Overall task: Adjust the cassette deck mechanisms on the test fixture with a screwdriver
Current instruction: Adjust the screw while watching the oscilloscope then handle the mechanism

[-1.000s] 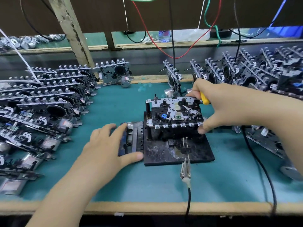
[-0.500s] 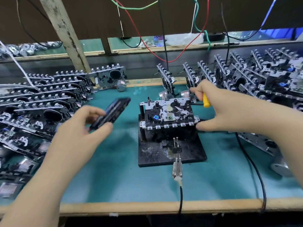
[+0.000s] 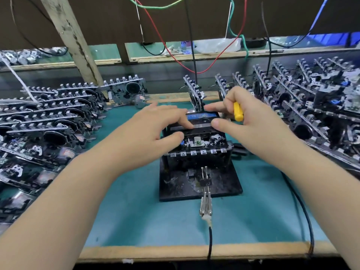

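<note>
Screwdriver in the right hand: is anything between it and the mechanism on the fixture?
Yes. The cassette lies over the back of the mechanism, both hands' fingers on it. The screwdriver sits tucked in the right hand, its tip hidden.

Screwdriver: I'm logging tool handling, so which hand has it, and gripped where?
The right hand holds the screwdriver by its yellow handle, tucked under curled fingers. Its thumb and forefinger also pinch the cassette, with the left hand at the other end.
</note>
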Available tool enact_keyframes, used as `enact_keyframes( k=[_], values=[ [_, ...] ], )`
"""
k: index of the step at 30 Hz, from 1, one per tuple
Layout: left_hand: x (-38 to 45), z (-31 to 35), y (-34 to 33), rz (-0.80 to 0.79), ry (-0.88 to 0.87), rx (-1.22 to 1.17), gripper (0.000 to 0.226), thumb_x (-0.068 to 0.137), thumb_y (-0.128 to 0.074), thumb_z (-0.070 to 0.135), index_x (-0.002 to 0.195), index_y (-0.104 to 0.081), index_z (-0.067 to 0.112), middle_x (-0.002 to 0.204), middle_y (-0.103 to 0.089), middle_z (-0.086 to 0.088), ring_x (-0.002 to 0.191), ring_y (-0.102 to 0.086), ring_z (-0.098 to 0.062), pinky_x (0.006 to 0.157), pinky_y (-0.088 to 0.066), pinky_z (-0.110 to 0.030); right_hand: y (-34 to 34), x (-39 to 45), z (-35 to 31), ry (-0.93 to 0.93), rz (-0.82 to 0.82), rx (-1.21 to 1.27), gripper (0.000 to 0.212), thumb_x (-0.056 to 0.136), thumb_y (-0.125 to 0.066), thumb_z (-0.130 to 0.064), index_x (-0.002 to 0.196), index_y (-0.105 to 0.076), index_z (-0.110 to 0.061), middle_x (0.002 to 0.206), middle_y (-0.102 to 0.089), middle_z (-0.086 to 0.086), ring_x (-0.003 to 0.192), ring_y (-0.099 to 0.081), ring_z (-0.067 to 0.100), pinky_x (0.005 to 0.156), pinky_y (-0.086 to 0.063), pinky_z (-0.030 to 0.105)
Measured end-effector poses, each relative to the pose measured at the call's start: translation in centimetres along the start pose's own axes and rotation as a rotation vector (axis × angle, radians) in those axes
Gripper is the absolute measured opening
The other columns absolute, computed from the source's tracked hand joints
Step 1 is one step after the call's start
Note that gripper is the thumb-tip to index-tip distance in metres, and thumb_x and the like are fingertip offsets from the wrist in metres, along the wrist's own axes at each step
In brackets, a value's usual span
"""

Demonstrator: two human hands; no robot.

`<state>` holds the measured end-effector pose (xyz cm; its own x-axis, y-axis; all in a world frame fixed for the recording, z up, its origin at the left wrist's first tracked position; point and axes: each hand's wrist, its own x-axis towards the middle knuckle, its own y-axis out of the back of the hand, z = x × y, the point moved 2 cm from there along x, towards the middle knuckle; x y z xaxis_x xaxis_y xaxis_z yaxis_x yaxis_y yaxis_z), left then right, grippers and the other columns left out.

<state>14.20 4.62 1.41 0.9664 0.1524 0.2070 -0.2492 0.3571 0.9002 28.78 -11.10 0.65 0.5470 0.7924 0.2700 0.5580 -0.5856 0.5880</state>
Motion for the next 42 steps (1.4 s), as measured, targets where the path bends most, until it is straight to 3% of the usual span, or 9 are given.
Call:
enact_keyframes(
  k=[5, 13, 17, 20, 24, 29, 33, 39, 42],
  values=[
    [0.0, 0.5, 0.1, -0.033, -0.015, 0.017, 0.033, 0.085, -0.073, 0.046, 0.114, -0.065, 0.030, 0.133, -0.063, 0.011, 0.114, -0.045, 0.001, 0.097, -0.007, 0.008, -0.4, 0.7, 1.1, -0.094, -0.022, 0.210, 0.044, 0.087, -0.072, -0.001, 0.082, -0.034, -0.022, 0.114, -0.074, -0.013, 0.113, -0.066, 0.009, 0.101, -0.049, 0.051],
    [0.4, 0.2, 0.1, -0.042, 0.009, 0.083, 0.052, 0.072, -0.075, 0.042, 0.116, -0.048, 0.043, 0.111, -0.066, 0.014, 0.091, -0.054, -0.007, 0.083, -0.040, -0.031, -1.2, 0.4, 2.4, -0.177, -0.054, 0.423, 0.035, 0.095, -0.061, 0.003, 0.086, -0.037, -0.022, 0.130, -0.067, -0.011, 0.123, -0.059, -0.002, 0.095, -0.049, 0.020],
    [-0.3, -0.8, -1.1, -0.007, -0.042, 0.036, 0.039, 0.082, -0.072, 0.041, 0.115, -0.051, 0.042, 0.148, -0.050, 0.012, 0.131, -0.041, 0.000, 0.106, -0.024, -0.006, -1.5, 0.2, 2.7, -0.185, -0.031, 0.469, 0.036, 0.096, -0.060, 0.003, 0.086, -0.037, -0.023, 0.131, -0.067, -0.012, 0.120, -0.059, -0.007, 0.085, -0.046, 0.012],
    [-1.4, -1.3, -2.6, 0.065, -0.054, 0.075, 0.048, 0.081, -0.067, 0.049, 0.125, -0.052, 0.036, 0.168, -0.014, -0.001, 0.156, 0.000, -0.017, 0.126, -0.008, -0.036, -1.5, 0.2, 3.0, -0.182, -0.020, 0.478, 0.036, 0.096, -0.061, 0.000, 0.086, -0.038, -0.025, 0.132, -0.066, -0.014, 0.121, -0.058, -0.006, 0.090, -0.042, 0.018],
    [-3.0, -0.7, -4.3, 0.139, 0.019, 0.024, 0.081, 0.059, -0.065, 0.079, 0.129, -0.041, 0.045, 0.169, 0.013, 0.002, 0.154, 0.019, -0.025, 0.119, -0.015, -0.064, -1.6, 0.0, 2.9, -0.164, -0.004, 0.455, 0.036, 0.096, -0.061, 0.001, 0.086, -0.038, -0.025, 0.133, -0.066, -0.012, 0.125, -0.057, -0.002, 0.100, -0.040, 0.025],
    [-2.6, 1.0, -7.1, 0.343, 0.169, -0.276, 0.073, 0.058, -0.085, 0.059, 0.117, -0.044, 0.042, 0.169, 0.003, 0.005, 0.155, 0.010, -0.016, 0.123, -0.020, -0.049, -1.7, -0.1, 2.5, -0.167, 0.024, 0.450, 0.036, 0.095, -0.061, 0.002, 0.085, -0.037, -0.024, 0.128, -0.069, -0.013, 0.116, -0.062, -0.004, 0.094, -0.043, 0.020],
    [-2.3, 0.6, -8.3, 0.498, 0.183, -0.434, 0.064, 0.063, -0.093, 0.032, 0.105, -0.050, 0.052, 0.149, -0.021, 0.041, 0.152, -0.015, -0.003, 0.108, -0.022, -0.006, -1.8, -0.3, 2.7, -0.158, 0.065, 0.455, 0.038, 0.095, -0.062, 0.002, 0.086, -0.037, -0.024, 0.123, -0.070, -0.015, 0.113, -0.064, -0.005, 0.084, -0.048, 0.015],
    [-2.3, 0.4, -8.7, 0.541, 0.178, -0.467, 0.063, 0.059, -0.092, 0.038, 0.106, -0.054, 0.057, 0.162, -0.023, 0.019, 0.148, -0.026, 0.000, 0.110, -0.030, -0.022, -1.9, -0.9, 2.2, -0.119, 0.185, 0.345, 0.030, 0.095, -0.064, -0.005, 0.093, -0.042, -0.024, 0.122, -0.071, -0.015, 0.118, -0.063, 0.002, 0.107, -0.047, 0.038],
    [-2.8, 0.1, -9.1, 0.547, 0.173, -0.479, 0.062, 0.056, -0.088, 0.049, 0.106, -0.054, 0.060, 0.160, -0.020, 0.030, 0.147, -0.028, -0.001, 0.110, -0.035, -0.029, -1.2, -1.8, 1.3, -0.007, 0.310, 0.288, 0.010, 0.104, -0.053, -0.024, 0.098, -0.052, -0.032, 0.117, -0.073, -0.017, 0.113, -0.065, 0.000, 0.101, -0.047, 0.028]
  ],
)
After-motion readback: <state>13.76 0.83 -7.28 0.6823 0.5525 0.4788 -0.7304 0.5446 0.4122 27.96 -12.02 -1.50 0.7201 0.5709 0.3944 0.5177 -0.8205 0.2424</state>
